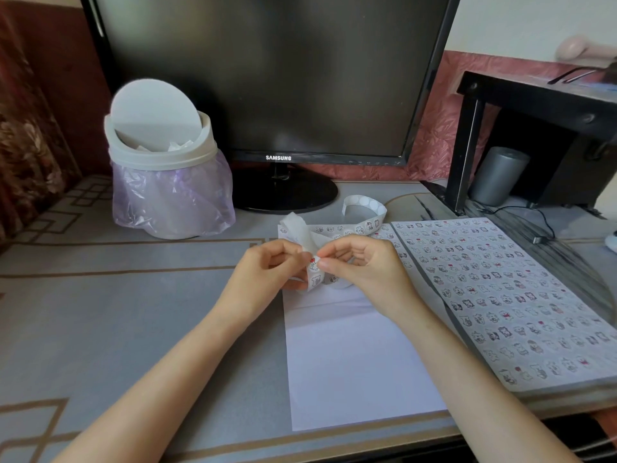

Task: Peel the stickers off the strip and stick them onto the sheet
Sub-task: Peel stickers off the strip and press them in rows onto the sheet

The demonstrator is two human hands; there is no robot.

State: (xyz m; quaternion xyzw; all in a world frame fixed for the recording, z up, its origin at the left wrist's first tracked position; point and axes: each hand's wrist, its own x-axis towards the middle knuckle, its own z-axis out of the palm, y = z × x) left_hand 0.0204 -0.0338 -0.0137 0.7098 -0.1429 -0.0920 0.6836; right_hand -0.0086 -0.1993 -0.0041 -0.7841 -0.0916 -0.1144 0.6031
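Sticker strip [315,279] held up between both hands, just above the top end of the white sheet [350,355]; its far tail loops back toward the Samsung monitor [267,78]. Left hand [267,265] curled round the strip, pinching it steady. Right hand [364,262] pinching thumb to forefinger at a red-marked sticker [313,262] on the bend. Risks, as I judge them: the edge lifts only partway and the sticker tears or creases; it folds onto itself or clings to my fingertip; the backing slips in my left grip and the loose tail drags across stickers already on the sheet; it lands crooked or overlaps a neighbour, since the rows up top look tight. Counts: one strip; at least three stickers legible near my fingers, more on the loop, not countable; one white sheet, mostly bare; one filled sheet [500,295] beside it on the right, stickers too many to count; two hands; one swing-lid bin [167,168]; one Samsung monitor.
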